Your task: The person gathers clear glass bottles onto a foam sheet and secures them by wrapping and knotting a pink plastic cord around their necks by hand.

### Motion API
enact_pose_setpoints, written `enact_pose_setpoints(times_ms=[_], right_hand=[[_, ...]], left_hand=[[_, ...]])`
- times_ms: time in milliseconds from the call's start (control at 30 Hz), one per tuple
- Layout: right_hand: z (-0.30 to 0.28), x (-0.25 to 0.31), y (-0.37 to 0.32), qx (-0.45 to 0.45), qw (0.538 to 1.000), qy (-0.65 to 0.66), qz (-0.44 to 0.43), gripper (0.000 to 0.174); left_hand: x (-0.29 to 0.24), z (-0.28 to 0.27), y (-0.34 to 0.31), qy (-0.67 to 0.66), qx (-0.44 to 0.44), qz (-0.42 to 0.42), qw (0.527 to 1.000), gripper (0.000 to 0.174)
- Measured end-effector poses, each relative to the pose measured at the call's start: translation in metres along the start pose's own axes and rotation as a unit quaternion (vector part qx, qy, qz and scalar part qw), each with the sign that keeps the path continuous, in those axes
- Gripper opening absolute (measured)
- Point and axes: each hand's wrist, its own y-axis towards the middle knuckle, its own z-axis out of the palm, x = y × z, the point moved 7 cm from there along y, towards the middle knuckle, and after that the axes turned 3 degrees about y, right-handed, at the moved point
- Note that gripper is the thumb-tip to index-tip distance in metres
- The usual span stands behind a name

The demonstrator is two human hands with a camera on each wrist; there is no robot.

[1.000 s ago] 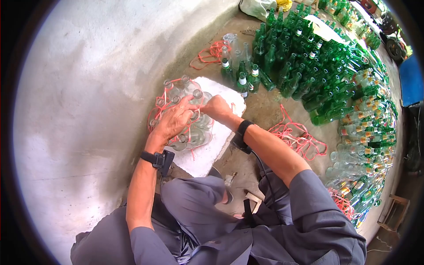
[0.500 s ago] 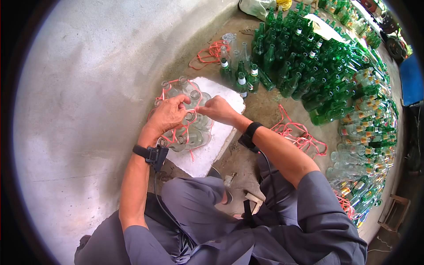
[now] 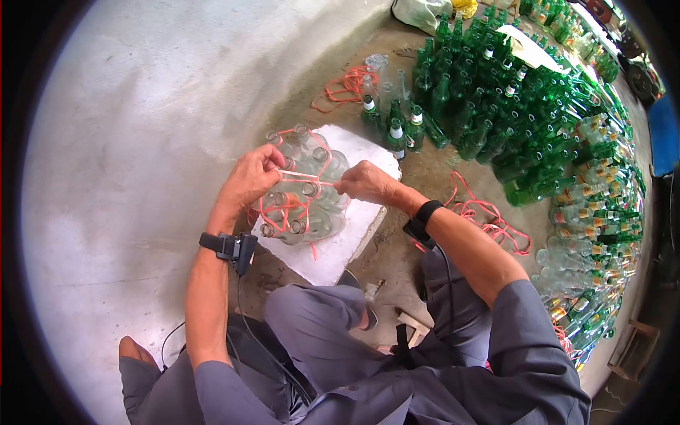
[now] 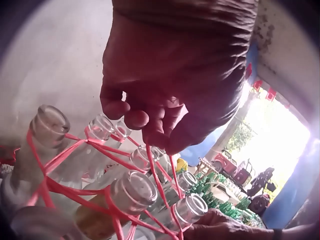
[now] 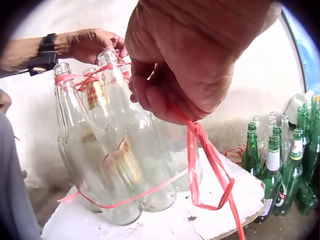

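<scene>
A bundle of several clear glass bottles [image 3: 306,195] stands upright on a white foam slab [image 3: 347,241], laced together with red plastic string [image 3: 301,175] around necks and bodies. My left hand [image 3: 249,177] pinches the string at the bundle's far left side; its curled fingers [image 4: 150,125] hold red strands above the bottle mouths. My right hand [image 3: 361,183] grips the other end at the bundle's right, pulling the strand taut between both hands. In the right wrist view the string [image 5: 200,150] hangs from my right fist [image 5: 175,85] in a loose loop beside the bottles [image 5: 117,150].
A large mass of green bottles [image 3: 524,106] and clear labelled bottles [image 3: 588,212] covers the floor to the right. Loose red string lies near the wall [image 3: 347,81] and by my right arm [image 3: 489,223]. A grey concrete wall [image 3: 142,106] rises on the left.
Both hands have moved apart from over the middle of the bundle, left hand leftwards and right hand rightwards, stretching a strand of string taut between them.
</scene>
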Motion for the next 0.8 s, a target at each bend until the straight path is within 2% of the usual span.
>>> enact_pose_setpoints(times_ms=[100, 167, 333, 433, 533, 600, 700, 800], right_hand=[[-0.003, 0.002, 0.001, -0.032, 0.999, 0.004, -0.025, 0.037], [-0.005, 0.001, 0.001, -0.045, 0.999, 0.013, 0.002, 0.031], [-0.006, 0.008, 0.0, -0.057, 0.998, 0.028, 0.008, 0.03], [-0.002, 0.007, 0.001, -0.067, 0.997, 0.022, 0.016, 0.03], [0.0, 0.003, 0.003, -0.074, 0.997, 0.013, 0.024, 0.03], [0.0, 0.002, 0.004, -0.077, 0.997, 0.009, 0.021, 0.03], [0.001, -0.005, 0.004, -0.079, 0.996, -0.017, 0.038, 0.03], [0.0, -0.013, 0.007, -0.133, 0.991, 0.02, -0.007, 0.034]], left_hand=[[0.003, -0.003, 0.01, -0.06, -0.031, -0.012, 0.998, 0.013], [0.008, -0.003, 0.015, -0.053, -0.039, -0.002, 0.998, 0.012], [0.018, -0.005, 0.026, -0.025, -0.059, 0.007, 0.998, 0.014], [0.02, -0.003, 0.034, -0.035, -0.065, -0.008, 0.997, 0.013], [0.025, -0.001, 0.039, -0.075, -0.059, -0.059, 0.994, 0.011], [0.029, -0.008, 0.041, -0.03, -0.108, -0.091, 0.99, 0.009], [0.039, 0.0, 0.048, -0.029, -0.089, -0.081, 0.992, 0.01], [0.005, 0.006, 0.034, 0.045, -0.076, -0.04, 0.995, 0.011]])
